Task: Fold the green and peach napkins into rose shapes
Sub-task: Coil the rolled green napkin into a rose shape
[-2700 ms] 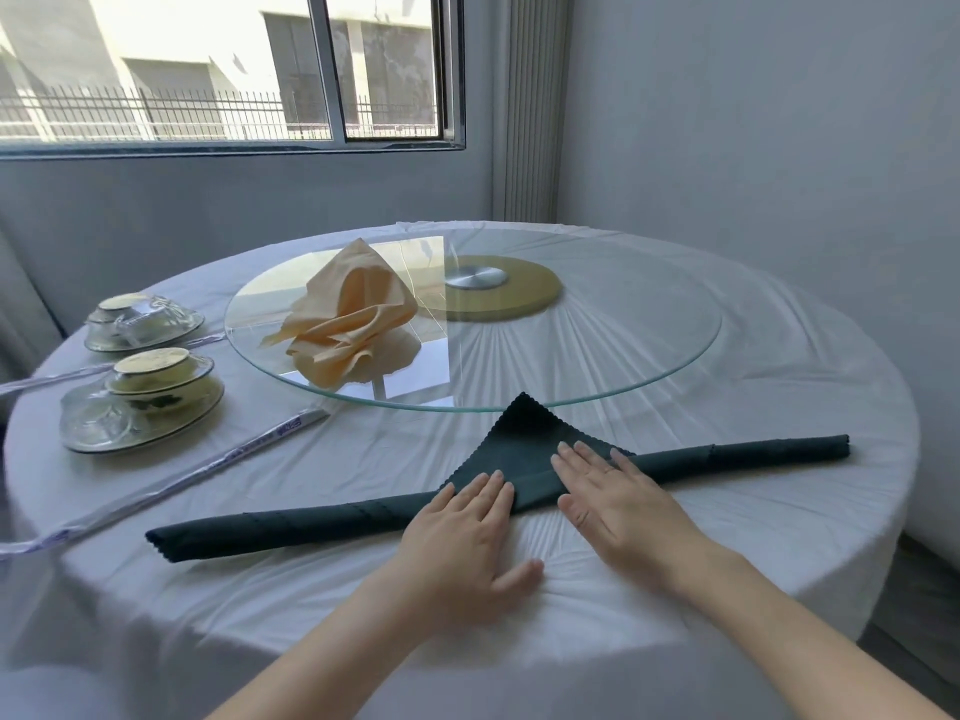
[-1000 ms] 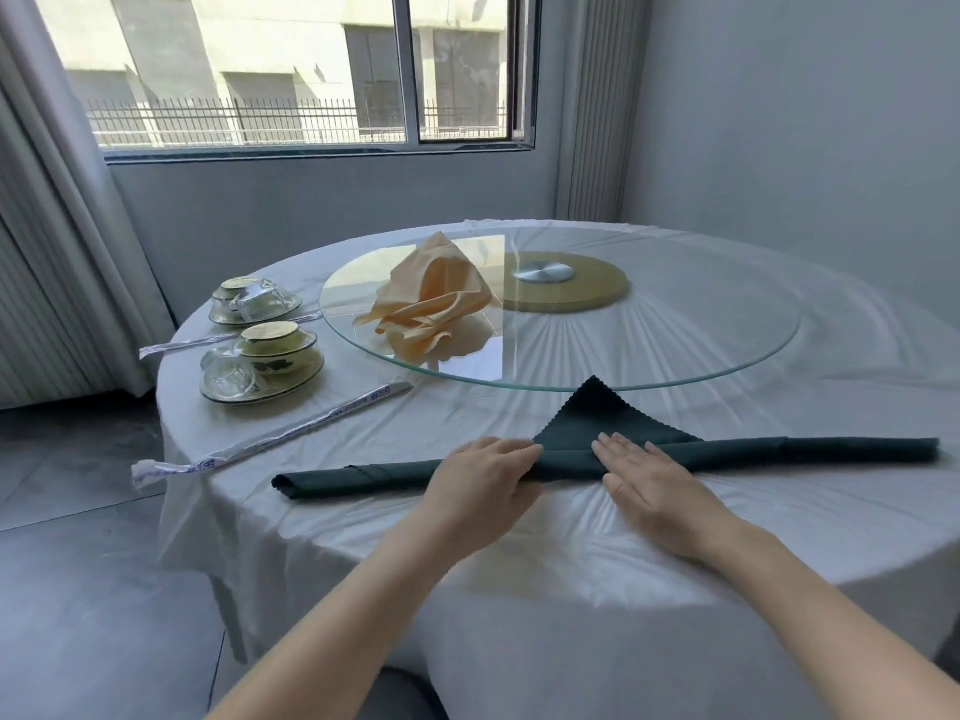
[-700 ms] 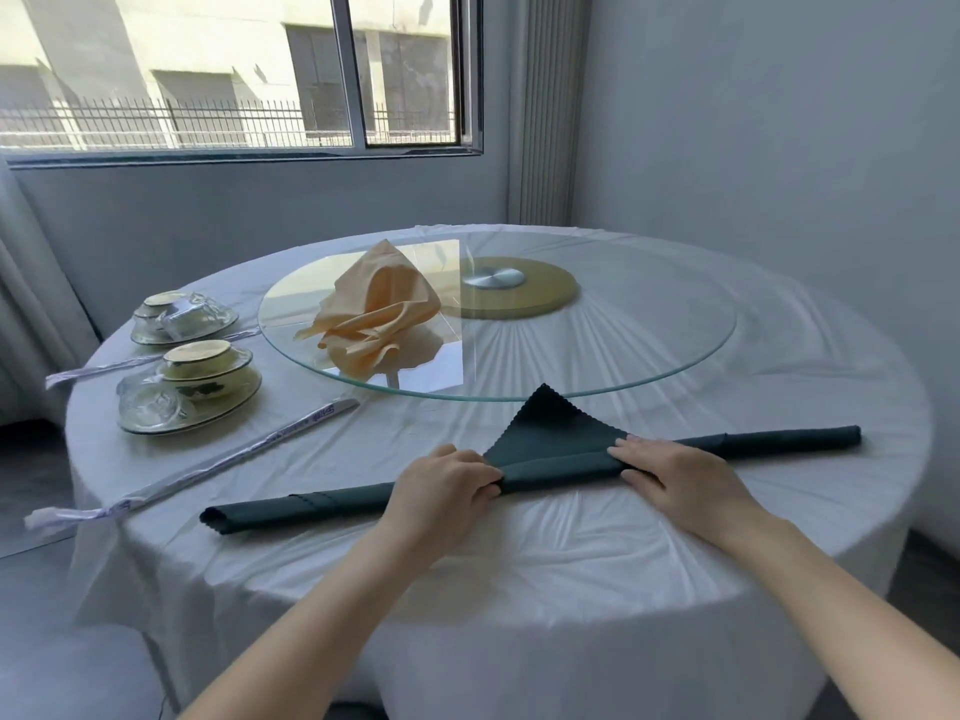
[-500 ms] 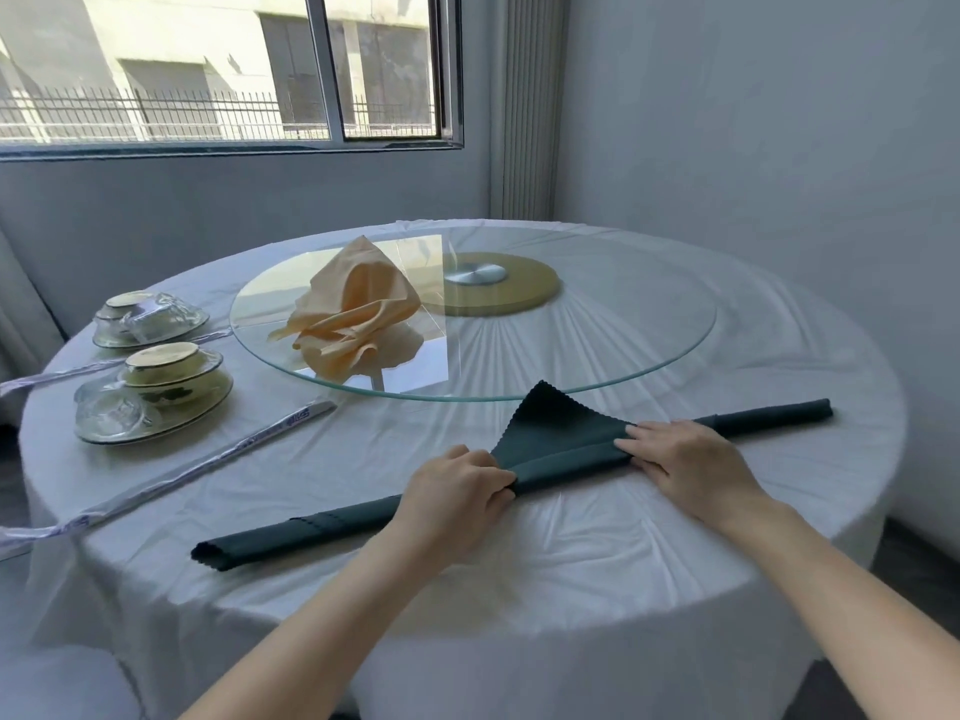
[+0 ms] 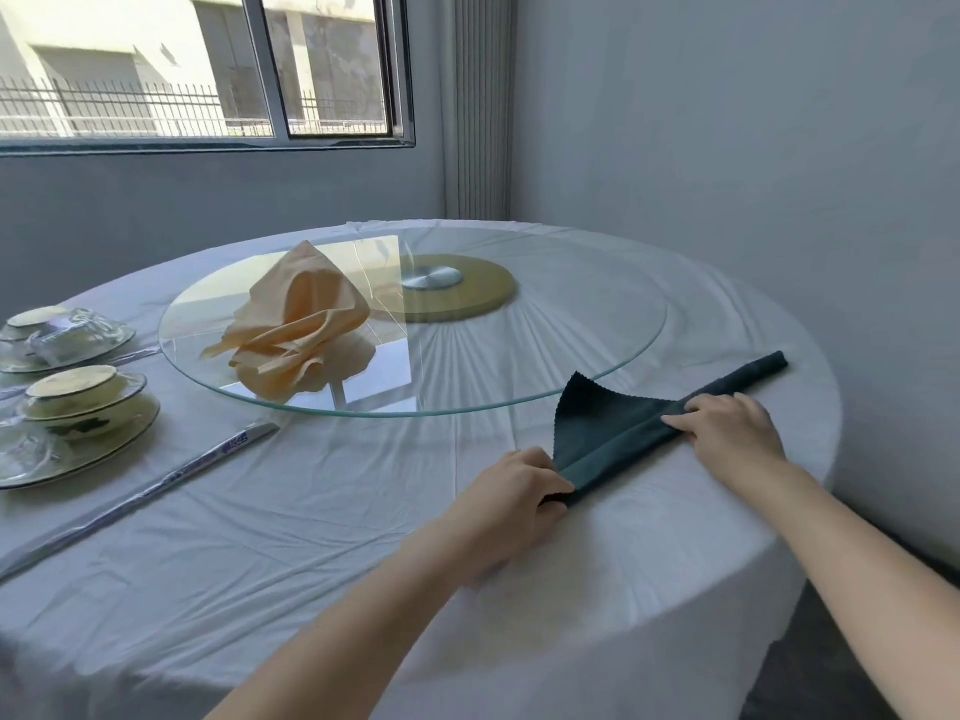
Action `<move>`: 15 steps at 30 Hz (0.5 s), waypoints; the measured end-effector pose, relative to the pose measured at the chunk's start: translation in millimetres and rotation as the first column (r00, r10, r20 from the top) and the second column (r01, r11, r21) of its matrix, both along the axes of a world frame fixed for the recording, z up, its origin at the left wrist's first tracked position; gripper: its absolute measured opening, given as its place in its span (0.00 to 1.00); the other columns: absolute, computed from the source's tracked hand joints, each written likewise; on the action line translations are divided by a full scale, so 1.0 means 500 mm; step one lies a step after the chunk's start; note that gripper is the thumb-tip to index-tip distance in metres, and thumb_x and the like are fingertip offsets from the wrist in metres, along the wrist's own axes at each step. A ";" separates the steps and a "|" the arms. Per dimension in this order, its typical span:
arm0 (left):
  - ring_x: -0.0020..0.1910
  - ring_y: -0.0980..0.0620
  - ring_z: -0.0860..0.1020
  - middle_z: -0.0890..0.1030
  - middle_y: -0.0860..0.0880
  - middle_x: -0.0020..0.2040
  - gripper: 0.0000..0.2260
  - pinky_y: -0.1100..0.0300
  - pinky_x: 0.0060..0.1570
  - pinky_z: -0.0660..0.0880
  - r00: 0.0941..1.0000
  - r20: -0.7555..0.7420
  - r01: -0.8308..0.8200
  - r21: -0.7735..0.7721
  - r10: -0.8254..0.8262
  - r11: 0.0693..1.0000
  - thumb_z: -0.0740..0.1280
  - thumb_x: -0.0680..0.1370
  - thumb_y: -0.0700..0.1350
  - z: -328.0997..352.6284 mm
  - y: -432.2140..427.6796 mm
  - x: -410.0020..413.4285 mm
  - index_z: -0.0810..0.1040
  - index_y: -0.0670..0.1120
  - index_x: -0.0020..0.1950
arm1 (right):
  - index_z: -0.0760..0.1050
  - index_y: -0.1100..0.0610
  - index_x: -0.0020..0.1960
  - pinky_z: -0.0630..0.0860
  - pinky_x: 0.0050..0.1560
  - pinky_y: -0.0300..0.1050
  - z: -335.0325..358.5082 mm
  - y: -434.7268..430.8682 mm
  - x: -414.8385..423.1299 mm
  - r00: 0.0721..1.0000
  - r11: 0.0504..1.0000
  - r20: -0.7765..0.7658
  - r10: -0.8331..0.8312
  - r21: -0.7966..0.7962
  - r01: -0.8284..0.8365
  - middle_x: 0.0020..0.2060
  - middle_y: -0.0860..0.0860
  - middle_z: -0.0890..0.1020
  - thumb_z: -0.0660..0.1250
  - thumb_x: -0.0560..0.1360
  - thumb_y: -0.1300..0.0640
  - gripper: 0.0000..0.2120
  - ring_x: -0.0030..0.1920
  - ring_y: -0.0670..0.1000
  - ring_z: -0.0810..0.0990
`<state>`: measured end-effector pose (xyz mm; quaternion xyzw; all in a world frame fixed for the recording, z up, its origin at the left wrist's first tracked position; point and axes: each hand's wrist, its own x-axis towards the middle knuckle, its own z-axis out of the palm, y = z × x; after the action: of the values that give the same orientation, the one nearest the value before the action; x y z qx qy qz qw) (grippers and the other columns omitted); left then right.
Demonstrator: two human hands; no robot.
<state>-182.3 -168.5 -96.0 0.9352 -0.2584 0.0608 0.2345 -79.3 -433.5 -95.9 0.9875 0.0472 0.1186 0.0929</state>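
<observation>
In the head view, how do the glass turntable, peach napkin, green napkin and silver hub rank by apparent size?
1. glass turntable
2. peach napkin and green napkin, about alike: the green one is nearer and partly hidden by the left hand and right hand, so unranked
3. silver hub

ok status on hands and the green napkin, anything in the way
Left hand grips rolled end of green napkin. Right hand rests on the roll. Glass turntable rim close at the napkin's point.
</observation>
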 end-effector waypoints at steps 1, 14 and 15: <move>0.55 0.49 0.73 0.75 0.48 0.55 0.12 0.60 0.55 0.69 1.000 -0.020 0.008 -0.007 -0.009 1.000 0.65 0.77 0.43 0.001 0.013 -0.004 0.80 0.48 0.60 | 0.66 0.38 0.68 0.55 0.69 0.43 -0.004 0.000 -0.004 1.000 1.000 -0.016 -0.005 0.014 0.005 0.67 0.44 0.69 0.52 0.79 0.60 0.23 0.66 0.47 0.65; 0.47 0.64 0.73 0.76 0.58 0.49 0.10 0.77 0.43 0.65 0.939 -0.338 0.102 0.078 -0.070 0.992 0.66 0.76 0.41 0.056 0.206 -0.080 0.83 0.55 0.50 | 0.81 0.51 0.45 0.70 0.49 0.38 -0.051 0.286 -0.284 0.803 0.661 0.347 0.485 0.456 -0.596 0.43 0.44 0.79 0.63 0.70 0.51 0.10 0.44 0.46 0.77; 0.46 0.65 0.72 0.75 0.58 0.48 0.11 0.76 0.44 0.65 0.933 -0.351 0.116 0.086 -0.079 0.990 0.66 0.76 0.40 0.056 0.213 -0.082 0.83 0.55 0.49 | 0.81 0.50 0.45 0.69 0.49 0.37 -0.054 0.311 -0.306 0.785 0.636 0.346 0.514 0.460 -0.620 0.42 0.43 0.79 0.63 0.69 0.49 0.10 0.43 0.45 0.76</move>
<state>-223.1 -62.0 -68.2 0.9283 -0.2619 -0.1303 0.2294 -232.5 -277.9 -122.8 0.8895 0.3110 0.2398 -0.2336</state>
